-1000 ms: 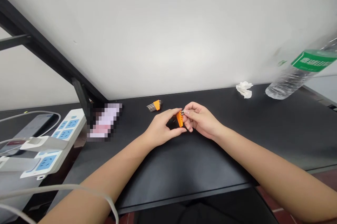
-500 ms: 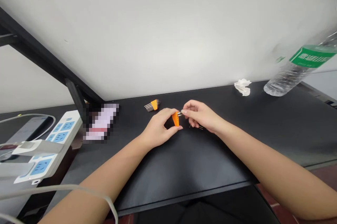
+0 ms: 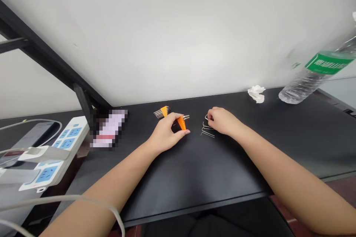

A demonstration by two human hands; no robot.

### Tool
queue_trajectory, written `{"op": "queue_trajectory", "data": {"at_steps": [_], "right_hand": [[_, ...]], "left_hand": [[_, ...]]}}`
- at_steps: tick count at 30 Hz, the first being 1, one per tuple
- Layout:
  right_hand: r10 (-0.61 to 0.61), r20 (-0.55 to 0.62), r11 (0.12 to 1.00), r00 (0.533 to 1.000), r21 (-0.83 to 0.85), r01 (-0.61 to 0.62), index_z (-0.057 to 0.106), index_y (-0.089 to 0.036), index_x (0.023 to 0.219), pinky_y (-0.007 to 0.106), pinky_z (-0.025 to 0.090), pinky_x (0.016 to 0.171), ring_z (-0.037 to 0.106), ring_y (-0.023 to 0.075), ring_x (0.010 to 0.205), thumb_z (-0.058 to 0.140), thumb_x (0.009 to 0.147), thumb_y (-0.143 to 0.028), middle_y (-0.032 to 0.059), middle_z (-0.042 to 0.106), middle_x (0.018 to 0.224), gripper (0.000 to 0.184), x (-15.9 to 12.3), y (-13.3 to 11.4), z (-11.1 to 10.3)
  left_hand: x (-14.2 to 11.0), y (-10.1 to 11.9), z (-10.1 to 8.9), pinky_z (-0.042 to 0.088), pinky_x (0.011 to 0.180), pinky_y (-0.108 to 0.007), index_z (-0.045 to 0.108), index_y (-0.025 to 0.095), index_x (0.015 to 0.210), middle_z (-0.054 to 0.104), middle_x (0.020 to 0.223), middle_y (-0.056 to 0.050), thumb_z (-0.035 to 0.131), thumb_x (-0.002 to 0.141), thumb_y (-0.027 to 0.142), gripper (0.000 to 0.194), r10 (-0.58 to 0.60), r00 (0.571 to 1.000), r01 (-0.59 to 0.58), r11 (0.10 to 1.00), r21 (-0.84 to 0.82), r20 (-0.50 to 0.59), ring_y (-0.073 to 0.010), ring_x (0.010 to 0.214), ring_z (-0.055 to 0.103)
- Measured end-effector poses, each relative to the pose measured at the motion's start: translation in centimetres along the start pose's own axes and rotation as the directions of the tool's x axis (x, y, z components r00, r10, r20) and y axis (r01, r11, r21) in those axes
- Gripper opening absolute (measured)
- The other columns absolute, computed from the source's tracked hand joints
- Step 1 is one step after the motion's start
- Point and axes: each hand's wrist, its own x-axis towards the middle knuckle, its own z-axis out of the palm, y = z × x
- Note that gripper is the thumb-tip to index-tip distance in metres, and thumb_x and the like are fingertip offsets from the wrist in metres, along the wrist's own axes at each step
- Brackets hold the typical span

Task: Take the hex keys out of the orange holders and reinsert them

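My left hand (image 3: 169,133) pinches an orange hex key holder (image 3: 181,123) between thumb and fingers. Two metal keys poke out of its right side near the top. To the right, my right hand (image 3: 222,119) is down at the desk with its fingers closed on a hex key (image 3: 206,117), whose bent end shows beside the fingertips. Several thinner hex keys (image 3: 208,133) lie loose just below that hand, partly covered by it. Behind my left hand rests a second orange holder (image 3: 164,111) filled with several metal keys.
A black desk (image 3: 178,181) runs along the wall. At left are a white power strip (image 3: 69,148) with plugs and cables, a pixelated item (image 3: 109,129), and a black metal frame (image 3: 55,62). Crumpled tissue (image 3: 256,94) and a plastic bottle (image 3: 308,77) stand at the back right.
My right hand has moved away from the orange holder, rightward to the loose hex keys. Two keys stay in the holder. My left hand has shifted slightly left, still gripping it.
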Motion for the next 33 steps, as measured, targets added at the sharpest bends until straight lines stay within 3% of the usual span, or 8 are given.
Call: {"op": "queue_trajectory", "data": {"at_steps": [6, 12, 14, 16, 18, 20, 27, 33], "right_hand": [[0.075, -0.021, 0.995, 0.997, -0.06, -0.076, 0.063, -0.018, 0.085, 0.028, 0.035, 0.061, 0.061, 0.0193, 0.076, 0.058, 0.081, -0.01, 0.0086, 0.068, 0.089, 0.01, 0.0, -0.5, 0.1], [0.008, -0.119, 0.943, 0.993, 0.331, 0.032, 0.059, -0.021, 0.133, 0.027, 0.043, 0.065, 0.06, 0.016, 0.071, 0.06, 0.079, -0.005, 0.0007, 0.066, 0.082, 0.056, -0.5, -0.2, -0.2], [-0.036, -0.15, 0.767, 0.988, 0.63, 0.124, 0.06, -0.022, 0.132, 0.028, 0.048, 0.066, 0.061, 0.0141, 0.067, 0.062, 0.082, -0.011, -0.0011, 0.064, 0.082, 0.051, -0.8, -1.0, -0.2], [-0.048, -0.146, 0.468, 0.988, 0.871, 0.151, 0.065, -0.02, 0.12, 0.029, 0.051, 0.06, 0.061, 0.0133, 0.061, 0.065, 0.086, -0.023, -0.0013, 0.063, 0.079, 0.034, -1.2, -2.3, 0.0], [-0.042, -0.181, 0.232, 0.983, 0.955, 0.186, 0.067, -0.018, 0.109, 0.03, 0.054, 0.058, 0.062, 0.0137, 0.059, 0.071, 0.085, -0.03, -0.0014, 0.063, 0.075, 0.027, -1.6, -3.8, 0.3], [-0.014, -0.229, 0.125, 0.973, 0.965, 0.229, 0.068, -0.017, 0.104, 0.03, 0.056, 0.06, 0.064, 0.0141, 0.061, 0.076, 0.083, -0.031, -0.0012, 0.064, 0.073, 0.026, -2.0, -5.2, 0.8], [0.077, -0.31, 0.092, 0.948, 0.949, 0.303, 0.07, -0.018, 0.101, 0.033, 0.06, 0.07, 0.069, 0.0152, 0.067, 0.08, 0.083, -0.031, -0.0006, 0.067, 0.074, 0.024, -1.8, -6.5, 1.9], [0.06, -0.268, 0.108, 0.962, 0.959, 0.26, 0.076, -0.019, 0.103, 0.035, 0.063, 0.072, 0.071, 0.0184, 0.074, 0.078, 0.085, -0.034, 0.0033, 0.071, 0.082, 0.023, -1.7, -6.3, 2.5]], "left_hand": [[-0.2, 0.4, -0.2, 0.057, 0.08, -0.034, 0.064, 0.022, 0.103, 0.071, 0.095, -0.002, 0.083, 0.077, 0.042, 0.038, -0.085, 0.996, 0.085, 0.996, -0.006, 0.006, -0.0187, 0.083, 0.068], [-0.1, 0.5, -0.3, 0.054, 0.073, -0.032, 0.064, 0.023, 0.099, 0.071, 0.09, 0.0, 0.083, 0.075, 0.045, 0.038, -0.119, 0.993, 0.119, 0.993, 0.012, -0.005, -0.0178, 0.078, 0.067], [-0.1, 0.6, -0.2, 0.053, 0.07, -0.031, 0.063, 0.022, 0.096, 0.071, 0.087, 0.001, 0.083, 0.074, 0.047, 0.038, -0.128, 0.992, 0.128, 0.991, 0.022, -0.017, -0.0175, 0.075, 0.066], [-0.1, 0.8, 0.0, 0.051, 0.067, -0.031, 0.062, 0.022, 0.092, 0.07, 0.083, 0.001, 0.083, 0.073, 0.049, 0.039, -0.129, 0.991, 0.129, 0.991, 0.034, -0.021, -0.0169, 0.072, 0.065], [-0.2, 1.0, 0.1, 0.049, 0.063, -0.03, 0.06, 0.022, 0.088, 0.07, 0.08, 0.001, 0.084, 0.071, 0.049, 0.04, -0.12, 0.993, 0.121, 0.991, 0.05, -0.019, -0.0161, 0.068, 0.063], [-0.3, 1.2, 0.3, 0.048, 0.061, -0.029, 0.058, 0.022, 0.085, 0.069, 0.078, 0.002, 0.084, 0.07, 0.049, 0.041, -0.113, 0.993, 0.114, 0.992, 0.052, -0.019, -0.0153, 0.067, 0.061], [-0.3, 1.7, 0.5, 0.046, 0.06, -0.028, 0.053, 0.022, 0.08, 0.068, 0.076, 0.002, 0.084, 0.069, 0.049, 0.042, -0.104, 0.994, 0.107, 0.992, 0.068, -0.038, -0.0152, 0.066, 0.061], [-0.3, 1.7, 0.6, 0.049, 0.064, -0.029, 0.057, 0.022, 0.084, 0.071, 0.081, 0.001, 0.083, 0.071, 0.045, 0.037, -0.089, 0.994, 0.093, 0.994, 0.063, -0.065, -0.0163, 0.071, 0.065]]}}
